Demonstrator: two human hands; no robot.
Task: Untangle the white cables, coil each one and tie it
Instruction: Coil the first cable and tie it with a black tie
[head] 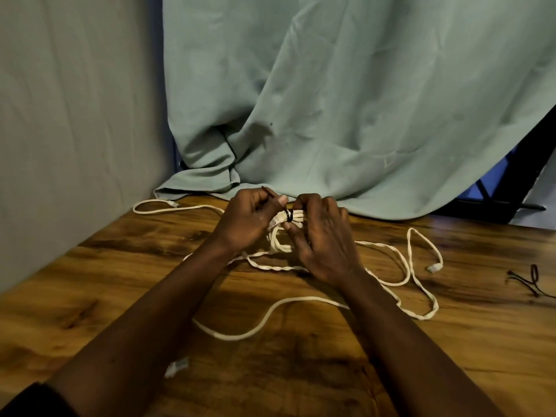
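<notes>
The tying of one cable is judged to be the step in hand. A coiled cable [281, 239] is held just above the worktop [120, 281] at the middle of the view, and a black tie [289, 216] is wrapped round its upper strands. The left hand [248, 219] is closed in a pinch on what appears to be the free end of the tie, a dark tip of which sticks out past the fingers toward 11 o'clock. The right hand [323, 239] is curled round the coil from the 3 o'clock side, its thumb pressed on the bundle just below the tie. The loose cable [307, 300] is left spread on the worktop. Long loops are laid out toward 4 o'clock, ending in a connector [434, 267], and one run is led off toward 10 o'clock, up to the green cloth [361, 115]. A twisted stretch [279, 268] lies just beneath the hands; whether one cable or two remain cannot be told. Spare ties [531, 279] are set well apart at 3 o'clock. For the next move, the tie ends need to be twisted tight while the turns are kept pinched together, so that the coil is not allowed to spring open. The twisted stretch is then likely to need separating before further coiling.
</notes>
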